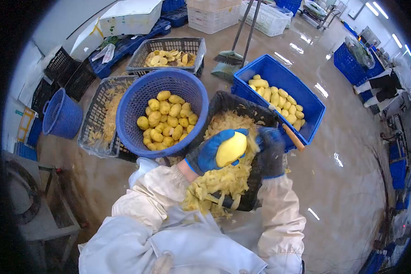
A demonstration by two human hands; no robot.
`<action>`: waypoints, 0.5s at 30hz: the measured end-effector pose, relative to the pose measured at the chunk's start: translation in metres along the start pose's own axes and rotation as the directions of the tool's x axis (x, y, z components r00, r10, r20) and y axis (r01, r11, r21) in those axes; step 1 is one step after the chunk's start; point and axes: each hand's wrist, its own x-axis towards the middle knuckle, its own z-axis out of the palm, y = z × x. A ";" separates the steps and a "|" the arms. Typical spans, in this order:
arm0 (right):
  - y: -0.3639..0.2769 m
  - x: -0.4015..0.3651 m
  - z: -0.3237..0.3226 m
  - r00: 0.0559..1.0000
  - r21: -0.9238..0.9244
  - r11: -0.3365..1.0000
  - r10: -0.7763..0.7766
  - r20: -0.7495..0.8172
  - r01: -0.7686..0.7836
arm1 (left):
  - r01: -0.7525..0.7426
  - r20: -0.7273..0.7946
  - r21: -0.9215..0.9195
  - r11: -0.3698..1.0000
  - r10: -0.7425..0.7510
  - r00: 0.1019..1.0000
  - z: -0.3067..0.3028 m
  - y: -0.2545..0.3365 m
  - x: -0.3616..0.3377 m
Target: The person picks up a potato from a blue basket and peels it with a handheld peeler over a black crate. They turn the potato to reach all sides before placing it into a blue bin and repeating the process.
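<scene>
My left hand, in a blue glove, grips a peeled yellow potato. Close beside it is my right hand, also gloved and smeared by motion; its fingers look curled, and what they hold is hidden. A thin strip of peel shows between the hands. Beneath them a black crate is heaped with potato peelings. Just right of my right hand, a wooden handle lies slanting by the edge of the blue crate, which holds several peeled potatoes.
Left of my hands, a blue round basket holds potatoes. Black crates with peelings and potato pieces stand beyond it. A broom and dustpan stand ahead on the wet floor. Another blue basket sits far left.
</scene>
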 end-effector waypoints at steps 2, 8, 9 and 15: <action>-0.001 0.017 -0.028 0.997 0.212 0.977 -0.020 -0.073 0.035 | -0.024 -0.024 0.050 0.998 0.025 0.999 -0.002 -0.002 0.000; 0.007 0.012 -0.015 0.998 -0.030 0.999 0.029 -0.048 -0.030 | -0.336 0.125 0.627 0.703 0.335 0.934 0.003 0.000 -0.001; 0.025 0.028 -0.040 0.991 -0.032 0.999 -0.028 -0.134 0.023 | -0.084 -0.044 0.202 0.976 0.094 0.995 0.010 0.001 -0.004; -0.034 -0.027 0.036 0.997 0.055 0.998 0.025 -0.079 -0.021 | -0.104 -0.200 -0.080 0.991 0.086 0.976 -0.007 0.009 0.006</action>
